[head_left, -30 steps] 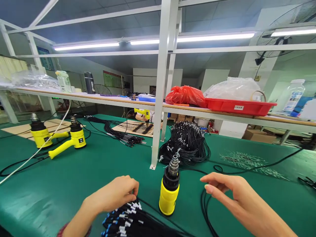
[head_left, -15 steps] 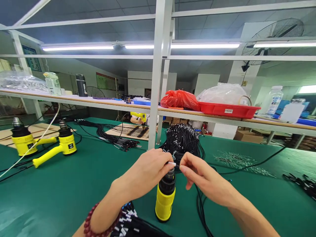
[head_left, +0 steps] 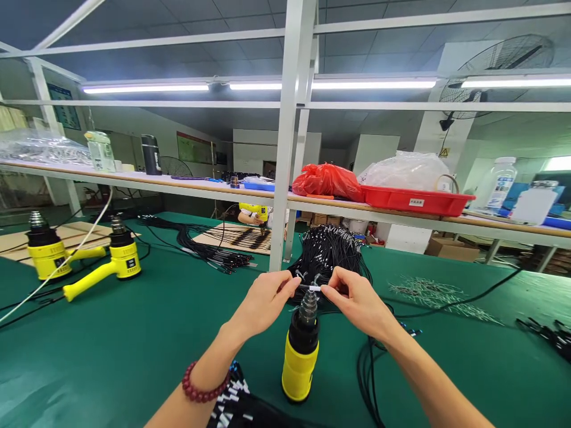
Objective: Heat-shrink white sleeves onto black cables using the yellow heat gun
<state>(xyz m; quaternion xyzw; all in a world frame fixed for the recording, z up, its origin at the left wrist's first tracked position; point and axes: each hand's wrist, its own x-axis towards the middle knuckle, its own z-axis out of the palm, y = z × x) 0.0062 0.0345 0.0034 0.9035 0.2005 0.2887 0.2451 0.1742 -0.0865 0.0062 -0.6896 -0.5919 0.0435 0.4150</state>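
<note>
Head view: so half a second ago my hands hung right around the metal nozzle and the white bit poked out by my left fingers; now it's over by my right ones. My left hand (head_left: pixel 263 302) has thumb and finger pinched tight on a thin black cable (head_left: pixel 304 286), and my right hand (head_left: pixel 359 302) is pinched at the far end of the short white sleeve (head_left: pixel 314 289) on it. Sleeve sits just above the stepped silver nozzle (head_left: pixel 308 308) of an upright yellow-and-black hot-air gun (head_left: pixel 300 365), which a second ago had my hands well apart either side of it.

Stuff around: my left forearm covers some of a bundle of white-tagged black cables (head_left: pixel 232 404). Behind my hands there's a big heap of looped black cables (head_left: pixel 328 252), partly blocked by them, and a square white metal post (head_left: pixel 285 154) cuts the view. Two more yellow hot-air guns (head_left: pixel 125 261) stand off left, and thin pale scraps (head_left: pixel 446 297) lie off right.
</note>
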